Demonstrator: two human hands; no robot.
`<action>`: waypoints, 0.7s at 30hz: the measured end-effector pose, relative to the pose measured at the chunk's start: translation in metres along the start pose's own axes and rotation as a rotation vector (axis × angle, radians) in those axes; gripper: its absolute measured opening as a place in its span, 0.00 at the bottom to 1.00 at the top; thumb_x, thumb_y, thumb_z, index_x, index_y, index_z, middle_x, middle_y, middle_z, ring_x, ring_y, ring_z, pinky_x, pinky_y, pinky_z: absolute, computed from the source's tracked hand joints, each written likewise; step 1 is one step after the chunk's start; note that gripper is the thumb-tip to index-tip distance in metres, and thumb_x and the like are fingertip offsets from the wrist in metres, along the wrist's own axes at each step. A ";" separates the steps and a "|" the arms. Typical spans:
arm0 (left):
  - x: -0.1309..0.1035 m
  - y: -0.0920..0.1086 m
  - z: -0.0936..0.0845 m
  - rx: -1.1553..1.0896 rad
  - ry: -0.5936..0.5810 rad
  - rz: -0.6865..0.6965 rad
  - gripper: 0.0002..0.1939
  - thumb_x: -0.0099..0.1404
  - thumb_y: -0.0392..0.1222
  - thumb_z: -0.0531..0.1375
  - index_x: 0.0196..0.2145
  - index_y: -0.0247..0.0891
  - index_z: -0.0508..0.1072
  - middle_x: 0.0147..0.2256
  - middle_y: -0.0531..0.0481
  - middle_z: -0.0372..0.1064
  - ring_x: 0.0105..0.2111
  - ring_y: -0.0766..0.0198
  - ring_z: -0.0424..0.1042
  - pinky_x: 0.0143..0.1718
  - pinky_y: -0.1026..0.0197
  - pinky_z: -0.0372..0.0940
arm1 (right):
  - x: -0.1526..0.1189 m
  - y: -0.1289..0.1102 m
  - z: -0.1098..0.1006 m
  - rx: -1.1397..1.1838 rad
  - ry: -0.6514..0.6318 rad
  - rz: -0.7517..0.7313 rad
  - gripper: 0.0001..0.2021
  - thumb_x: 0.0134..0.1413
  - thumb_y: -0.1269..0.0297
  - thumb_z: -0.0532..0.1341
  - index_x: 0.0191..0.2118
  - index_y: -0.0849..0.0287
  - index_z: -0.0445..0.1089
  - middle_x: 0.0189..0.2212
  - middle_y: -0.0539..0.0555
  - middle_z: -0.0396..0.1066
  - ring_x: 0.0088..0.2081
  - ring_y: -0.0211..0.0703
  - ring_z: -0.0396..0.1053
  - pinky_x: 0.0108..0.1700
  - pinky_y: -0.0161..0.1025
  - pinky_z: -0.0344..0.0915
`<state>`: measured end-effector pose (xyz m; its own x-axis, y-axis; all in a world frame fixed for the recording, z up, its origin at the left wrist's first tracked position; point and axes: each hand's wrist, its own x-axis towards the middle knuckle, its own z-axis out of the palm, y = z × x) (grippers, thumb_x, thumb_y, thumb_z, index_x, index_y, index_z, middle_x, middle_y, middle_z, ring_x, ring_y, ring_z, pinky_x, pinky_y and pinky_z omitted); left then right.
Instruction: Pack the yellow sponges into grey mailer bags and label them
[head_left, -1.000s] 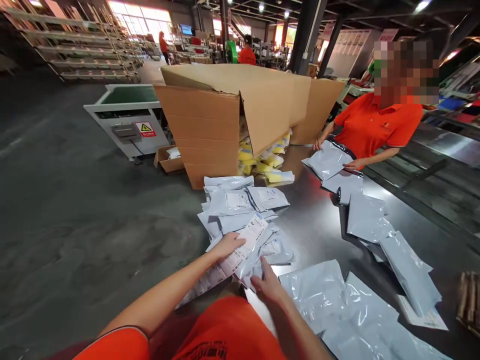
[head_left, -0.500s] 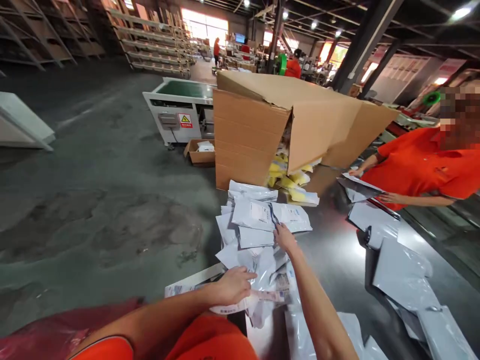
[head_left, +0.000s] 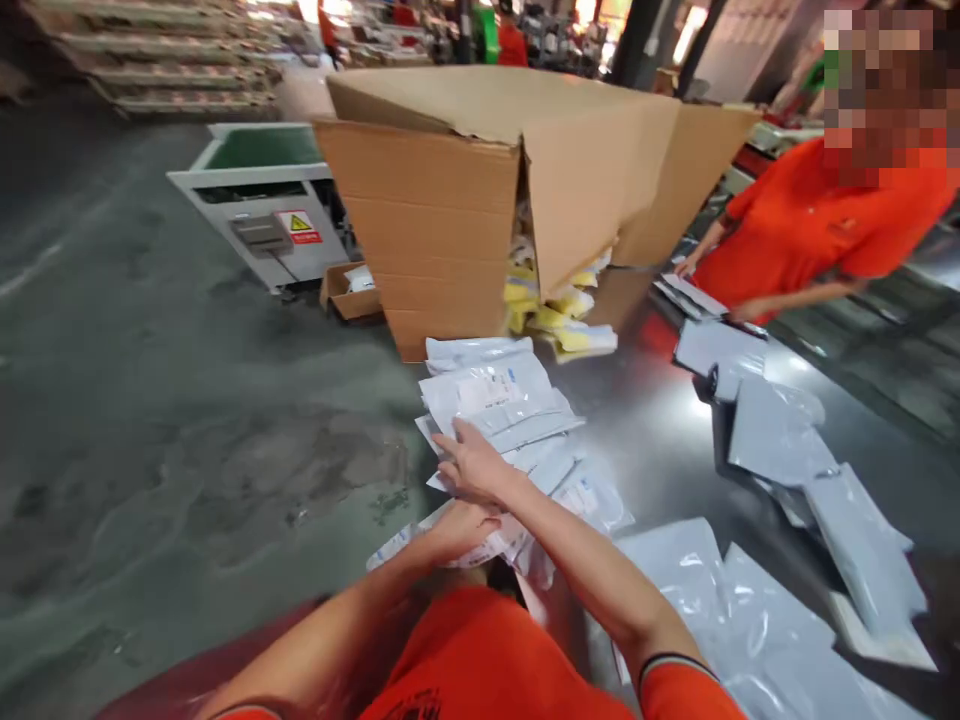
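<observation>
While our left hand (head_left: 466, 530) has stayed low over the label sheets (head_left: 394, 547), our right hand (head_left: 476, 460) has come back from the far end of the pile and now crosses over to the left edge of the grey bags (head_left: 544, 428). Its fingers are parted and we see nothing gripped in them; the left fingertips are hidden, so we cannot tell whether that hand pinches a sheet or merely presses on it. Half a second ago two labelled bags lay side by side on top; now we see one top bag (head_left: 517, 395) there, just short of the cardboard box (head_left: 435, 230). We judge that the far end of the pile on the counter (head_left: 645, 400) has become tidier, while the nearer bags seem uneven.
</observation>
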<state>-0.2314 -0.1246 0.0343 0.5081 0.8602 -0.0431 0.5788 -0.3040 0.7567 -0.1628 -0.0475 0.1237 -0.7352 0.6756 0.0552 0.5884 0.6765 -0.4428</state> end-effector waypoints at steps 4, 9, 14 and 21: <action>-0.008 0.001 -0.009 0.024 -0.057 -0.012 0.21 0.69 0.45 0.50 0.50 0.40 0.79 0.56 0.45 0.72 0.59 0.50 0.67 0.63 0.49 0.58 | -0.096 0.059 -0.038 0.053 0.375 0.046 0.22 0.67 0.61 0.54 0.64 0.53 0.62 0.66 0.60 0.56 0.66 0.47 0.56 0.65 0.49 0.56; -0.019 0.020 -0.026 -0.008 0.066 0.002 0.21 0.67 0.51 0.50 0.41 0.41 0.81 0.51 0.45 0.76 0.53 0.53 0.72 0.57 0.54 0.63 | -0.295 0.101 -0.017 -0.279 0.373 0.875 0.27 0.65 0.55 0.55 0.66 0.57 0.60 0.67 0.65 0.54 0.69 0.63 0.48 0.64 0.65 0.52; -0.022 0.066 -0.018 -0.363 0.122 -0.252 0.23 0.63 0.58 0.56 0.36 0.34 0.78 0.31 0.48 0.77 0.32 0.57 0.74 0.34 0.61 0.67 | -0.368 0.083 0.062 -0.313 -0.050 0.975 0.29 0.65 0.49 0.53 0.68 0.50 0.56 0.70 0.60 0.49 0.71 0.67 0.40 0.61 0.79 0.37; 0.015 0.118 0.038 -0.810 -0.057 -0.415 0.25 0.49 0.61 0.66 0.29 0.32 0.75 0.26 0.48 0.74 0.26 0.61 0.70 0.27 0.63 0.61 | -0.319 0.077 -0.008 0.066 0.218 0.830 0.21 0.63 0.50 0.56 0.55 0.51 0.72 0.57 0.61 0.70 0.62 0.63 0.61 0.63 0.73 0.45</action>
<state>-0.1312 -0.1626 0.0982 0.4023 0.8080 -0.4303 0.1085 0.4247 0.8988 0.1201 -0.2089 0.0797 0.0092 0.9899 -0.1416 0.8810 -0.0750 -0.4670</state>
